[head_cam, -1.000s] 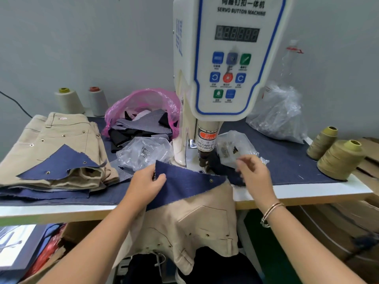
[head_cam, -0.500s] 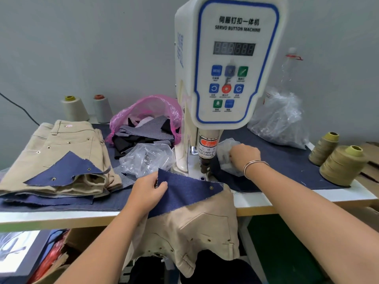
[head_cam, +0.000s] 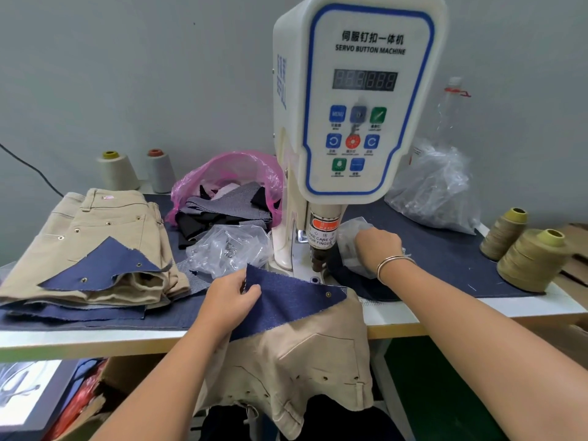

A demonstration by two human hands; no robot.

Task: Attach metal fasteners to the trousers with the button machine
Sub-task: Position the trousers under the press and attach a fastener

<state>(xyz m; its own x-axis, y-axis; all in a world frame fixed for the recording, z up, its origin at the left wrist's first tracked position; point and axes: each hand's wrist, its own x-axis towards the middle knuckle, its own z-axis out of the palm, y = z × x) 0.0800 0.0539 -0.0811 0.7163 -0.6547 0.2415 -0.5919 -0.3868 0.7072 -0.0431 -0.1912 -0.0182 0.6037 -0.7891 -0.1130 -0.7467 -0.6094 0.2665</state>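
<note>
At table edge, below button machine (head_cam: 359, 100): khaki trousers (head_cam: 305, 354) hang off the front, blue denim flap on top.
Left hand (head_cam: 229, 300) pinches the flap's left corner. Right hand (head_cam: 377, 248) reaches into small clear bag (head_cam: 350, 237) just right of the punch head, fingers curled inside; what they grasp can't be seen. Finished trousers pile (head_cam: 95, 237) far left.

Button machine at the middle of the table, work spread to either side.

The button machine (head_cam: 359, 100) stands mid-table (head_cam: 477, 308); trousers (head_cam: 286, 354) hang over the front edge before it, a fabric patch (head_cam: 292, 297) lying on them. A folded trouser stack (head_cam: 95, 249) lies left, two thread cones (head_cam: 525, 249) right, a bag of scraps (head_cam: 229, 192) behind left. What seems a small bag (head_cam: 353, 246) sits just right of the machine's post.
</note>
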